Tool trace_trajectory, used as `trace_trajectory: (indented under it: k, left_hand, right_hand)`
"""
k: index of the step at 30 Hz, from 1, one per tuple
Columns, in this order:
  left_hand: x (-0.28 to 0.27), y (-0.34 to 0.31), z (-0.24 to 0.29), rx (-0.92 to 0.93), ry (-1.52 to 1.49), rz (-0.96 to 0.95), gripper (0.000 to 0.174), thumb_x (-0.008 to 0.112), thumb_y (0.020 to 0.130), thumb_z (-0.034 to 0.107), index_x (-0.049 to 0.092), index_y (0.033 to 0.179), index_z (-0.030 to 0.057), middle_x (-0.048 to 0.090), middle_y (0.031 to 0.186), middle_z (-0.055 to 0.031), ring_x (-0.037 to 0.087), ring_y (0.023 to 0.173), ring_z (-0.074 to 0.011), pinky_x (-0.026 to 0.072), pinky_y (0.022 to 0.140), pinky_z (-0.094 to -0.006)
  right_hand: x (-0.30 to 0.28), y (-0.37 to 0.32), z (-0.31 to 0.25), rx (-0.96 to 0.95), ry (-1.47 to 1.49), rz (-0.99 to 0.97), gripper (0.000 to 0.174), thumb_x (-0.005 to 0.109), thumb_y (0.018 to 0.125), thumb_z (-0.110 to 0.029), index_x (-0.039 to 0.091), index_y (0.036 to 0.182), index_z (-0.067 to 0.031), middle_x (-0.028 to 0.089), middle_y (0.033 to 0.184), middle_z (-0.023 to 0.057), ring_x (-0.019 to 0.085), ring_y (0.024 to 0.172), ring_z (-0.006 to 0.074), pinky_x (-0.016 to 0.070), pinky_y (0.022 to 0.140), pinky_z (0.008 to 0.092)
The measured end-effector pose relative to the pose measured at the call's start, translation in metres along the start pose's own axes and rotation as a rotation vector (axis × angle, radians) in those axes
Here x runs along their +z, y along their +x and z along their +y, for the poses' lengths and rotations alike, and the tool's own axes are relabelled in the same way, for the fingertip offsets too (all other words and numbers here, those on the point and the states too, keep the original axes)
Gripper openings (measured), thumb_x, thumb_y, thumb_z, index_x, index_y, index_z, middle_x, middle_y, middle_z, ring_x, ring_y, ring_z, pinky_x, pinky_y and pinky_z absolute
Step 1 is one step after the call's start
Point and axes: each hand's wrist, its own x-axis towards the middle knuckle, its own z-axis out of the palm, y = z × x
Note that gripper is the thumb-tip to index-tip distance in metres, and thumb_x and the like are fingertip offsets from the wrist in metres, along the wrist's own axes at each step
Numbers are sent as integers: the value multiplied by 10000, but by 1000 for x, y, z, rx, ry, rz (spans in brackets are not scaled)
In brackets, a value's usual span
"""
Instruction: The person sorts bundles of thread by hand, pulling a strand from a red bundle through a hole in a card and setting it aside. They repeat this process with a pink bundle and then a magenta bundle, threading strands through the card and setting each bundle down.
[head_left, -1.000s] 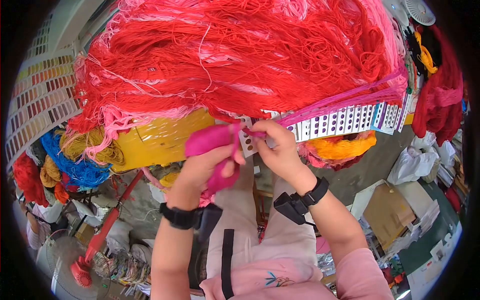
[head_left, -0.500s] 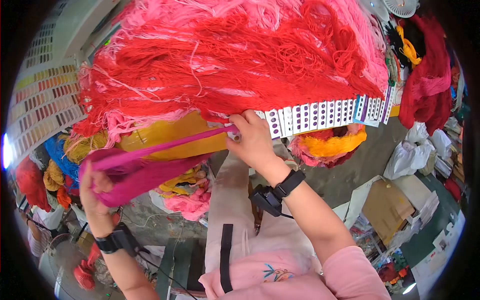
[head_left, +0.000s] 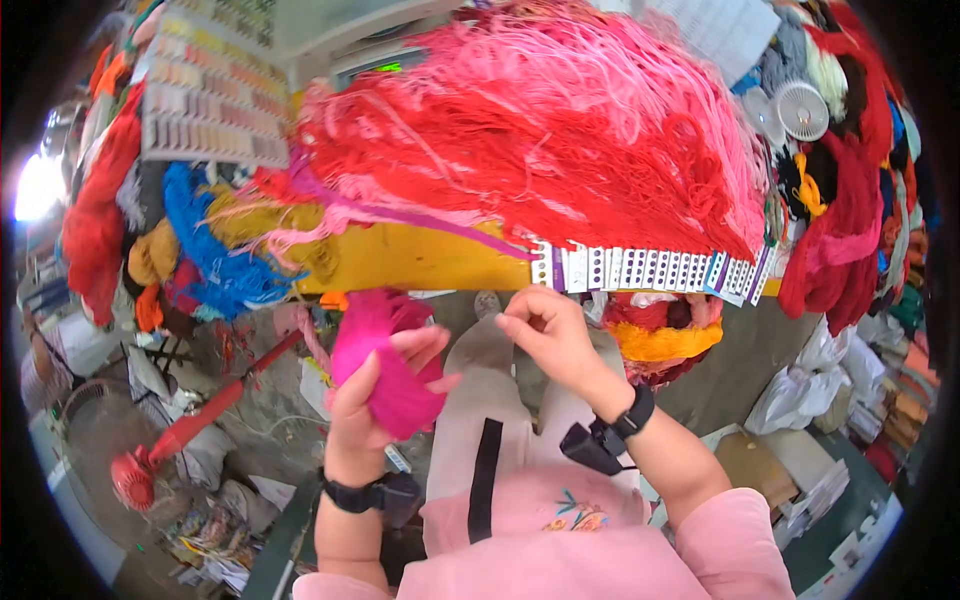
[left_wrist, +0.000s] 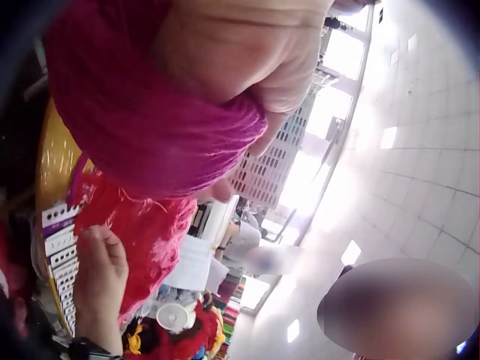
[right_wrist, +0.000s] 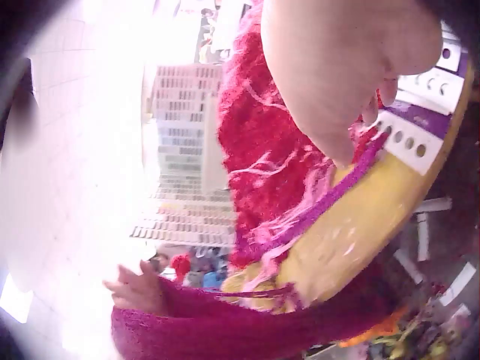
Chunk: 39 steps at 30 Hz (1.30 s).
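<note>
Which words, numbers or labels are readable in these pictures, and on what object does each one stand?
No text can be read.
White cards: only rows of dark dots, any print too small.
Colour chart: swatches only, labels too small.
Green display: blurred.

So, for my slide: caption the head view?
Left hand grips magenta yarn beside the right hand, below red yarn and punched cards.

Magenta yarn hank [head_left: 385, 365]: soft, fuzzy wad, bunched into a rough ball. The left hand [head_left: 375, 400] grips it from below with fingers wrapped round, and holds it up off any surface. In the right wrist view it's stretched longer, and a thin magenta strand [right_wrist: 330, 191] leads up from it.
</note>
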Motion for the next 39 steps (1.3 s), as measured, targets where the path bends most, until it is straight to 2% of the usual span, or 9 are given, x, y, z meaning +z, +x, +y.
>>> trace_trajectory:
  k: [2, 3, 4, 9, 12, 16, 23, 36, 39]
  left_hand:
    - [18, -3, -1, 53, 16, 19, 485, 366, 843, 297, 324, 1194, -36, 327, 1252, -162, 335, 1154, -239, 308, 911, -437]
    - [20, -6, -1, 77, 5, 14, 485, 366, 843, 297, 324, 1194, -36, 327, 1252, -162, 335, 1154, -239, 308, 911, -437]
    - [20, -9, -1, 81, 62, -48, 500, 357, 845, 301, 300, 1208, -38, 318, 1259, -156, 338, 1152, -236, 299, 923, -412]
    - [31, -29, 4, 119, -62, -225, 508, 332, 847, 317, 313, 1201, -48, 304, 1269, -153, 340, 1149, -233, 277, 945, -346]
    - [39, -38, -1, 200, 134, -280, 424, 464, 810, 219, 407, 1135, -45, 410, 1185, -160, 432, 1063, -243, 359, 874, -369]
    - [60, -47, -4, 24, -58, -206, 313, 471, 809, 119, 460, 1069, -54, 506, 1047, -143, 508, 947, -229, 410, 814, -337]
    - [68, -57, -11, -16, -51, -261, 271, 458, 817, 107, 490, 1030, -57, 559, 890, -125, 545, 839, -216, 443, 747, -341]
    - [75, -66, -21, 8, -68, -170, 280, 457, 825, 113, 485, 1026, -80, 529, 997, -157, 524, 903, -209, 438, 765, -324]
    - [73, -66, -21, -51, -145, -317, 269, 451, 829, 116, 487, 1028, -62, 519, 1015, -139, 510, 926, -205, 436, 772, -328]
  right_hand:
    - [24, -12, -40, 98, 417, -94, 150, 603, 730, -123, 536, 782, 1, 504, 649, -8, 472, 548, 51, 380, 473, 205]
    - [33, -17, -68, 157, 590, -181, 123, 583, 750, -116, 557, 725, 2, 524, 716, -10, 464, 561, 30, 351, 453, 175]
    - [39, -20, -74, 204, 434, -280, 90, 560, 757, -86, 579, 738, -1, 539, 686, 14, 470, 535, 38, 356, 444, 173]
    - [46, -40, -97, 148, 571, -228, 70, 544, 748, -47, 601, 754, -7, 519, 551, 8, 469, 473, 51, 357, 425, 175]
    - [46, -61, -114, 171, 435, -168, 68, 546, 742, -42, 602, 740, -5, 517, 543, 8, 465, 459, 52, 357, 412, 169]
    - [40, -84, -124, 140, 597, -107, 74, 538, 739, -31, 603, 730, 2, 532, 548, 24, 469, 447, 59, 356, 394, 168]
    - [32, -108, -139, 111, 559, -132, 91, 534, 753, -48, 607, 736, 3, 525, 519, 26, 473, 442, 68, 357, 391, 170]
    - [31, -123, -136, 16, 526, -36, 79, 528, 750, -30, 592, 790, -7, 538, 659, 20, 426, 460, 48, 335, 413, 166]
    - [26, -124, -130, 179, 827, -118, 109, 499, 778, -42, 563, 861, -10, 550, 731, 23, 390, 459, 45, 289, 398, 165]
